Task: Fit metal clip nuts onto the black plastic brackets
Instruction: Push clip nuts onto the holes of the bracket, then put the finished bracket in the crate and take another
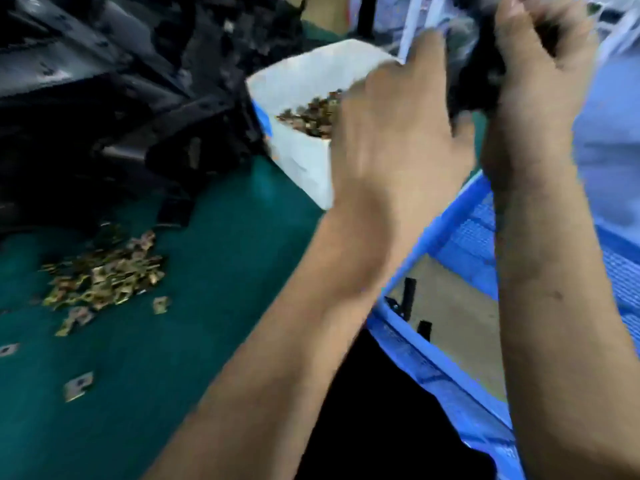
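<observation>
The green work mat (221, 258) fills the lower left and centre of the frame; its right edge runs diagonally from upper centre to bottom centre, and beyond it lies a dark gap. A heap of large black plastic brackets (104, 98) occupies the upper left, resting on the mat and touching the left wall of the white rectangular box (304, 161) at upper centre. The mat below the heap is open, apart from loose clips. A blue mesh-sided crate (464, 237) lies at lower right, just beyond the mat edge; brown cardboard and a few small black pieces (408, 296) are visible inside it. The white box holds a pile of brass-coloured metal clip nuts (311, 114). A second scattered pile of brass-coloured clip nuts (104, 275) lies on the mat at centre left, with single clips spread below it. Both hands are raised at upper right. The left hand (398, 133) and right hand (533, 81) have fingers curled around a blurred black plastic part (474, 74) held between them, above the crate. Motion blur hides any clip on it.
</observation>
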